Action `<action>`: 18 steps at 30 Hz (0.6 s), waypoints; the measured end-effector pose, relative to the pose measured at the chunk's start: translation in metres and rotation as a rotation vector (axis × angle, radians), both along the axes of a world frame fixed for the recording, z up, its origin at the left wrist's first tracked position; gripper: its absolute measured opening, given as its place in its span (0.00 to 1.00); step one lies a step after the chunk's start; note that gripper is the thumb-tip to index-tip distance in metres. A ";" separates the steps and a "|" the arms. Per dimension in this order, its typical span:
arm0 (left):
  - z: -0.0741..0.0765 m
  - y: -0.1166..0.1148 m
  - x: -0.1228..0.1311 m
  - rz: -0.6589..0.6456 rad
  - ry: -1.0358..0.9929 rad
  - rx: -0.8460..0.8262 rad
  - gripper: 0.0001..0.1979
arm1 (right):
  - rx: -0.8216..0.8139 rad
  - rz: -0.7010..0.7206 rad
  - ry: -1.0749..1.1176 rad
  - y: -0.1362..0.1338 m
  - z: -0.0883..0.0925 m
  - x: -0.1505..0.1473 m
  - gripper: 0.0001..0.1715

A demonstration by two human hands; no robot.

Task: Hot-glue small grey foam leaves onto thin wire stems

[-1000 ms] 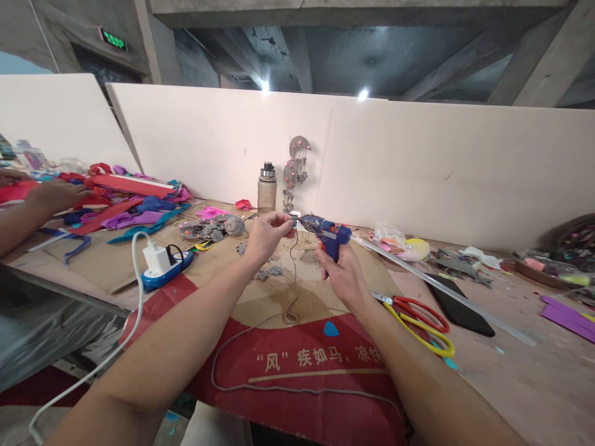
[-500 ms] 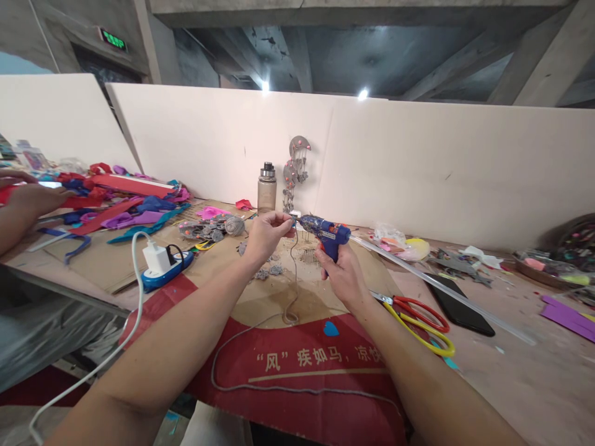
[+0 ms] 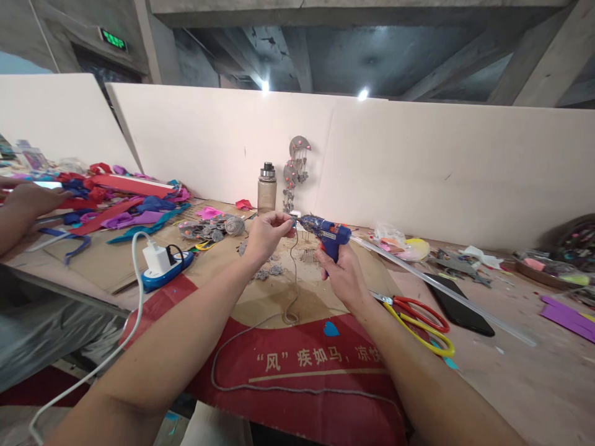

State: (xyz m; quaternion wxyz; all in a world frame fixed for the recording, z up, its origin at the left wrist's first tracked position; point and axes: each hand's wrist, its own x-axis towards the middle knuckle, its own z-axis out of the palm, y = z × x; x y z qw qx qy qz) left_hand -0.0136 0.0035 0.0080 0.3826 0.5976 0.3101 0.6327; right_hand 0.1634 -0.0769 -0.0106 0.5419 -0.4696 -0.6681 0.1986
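Observation:
My right hand (image 3: 341,272) is closed round the handle of a blue glue gun (image 3: 325,232), whose nozzle points left. A long clear glue stick (image 3: 446,288) sticks out of its back. Just left of the nozzle, my left hand (image 3: 271,232) pinches the end of a grey cord (image 3: 295,266) between thumb and fingertips. Whether the nozzle touches the cord is too small to tell. From the fingers the cord hangs down, coils on the cardboard and trails across its red printed part (image 3: 307,371). Small grey pieces (image 3: 269,271) lie beneath my left wrist.
Scissors (image 3: 418,322) with red and yellow handles and a black phone (image 3: 460,306) lie right. A bottle (image 3: 266,189) and a grey hanging ornament (image 3: 297,164) stand behind. A blue power strip (image 3: 167,272) is left, near fabric scraps (image 3: 134,214) and another person's hand (image 3: 35,201).
My hands, the glue gun and the cord look nearly unmoved. At the far left, the other person's hand has shifted slightly, and more of a bright screen shows beside it.

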 end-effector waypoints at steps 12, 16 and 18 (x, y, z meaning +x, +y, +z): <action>0.002 -0.009 0.004 -0.083 0.035 -0.019 0.13 | -0.221 0.034 0.263 0.016 0.002 0.007 0.15; 0.001 -0.012 0.007 -0.134 0.104 -0.025 0.12 | -0.468 0.045 0.247 0.035 -0.010 0.019 0.11; 0.002 -0.014 0.008 -0.116 0.142 -0.019 0.11 | -0.510 0.068 0.198 0.046 -0.018 0.025 0.13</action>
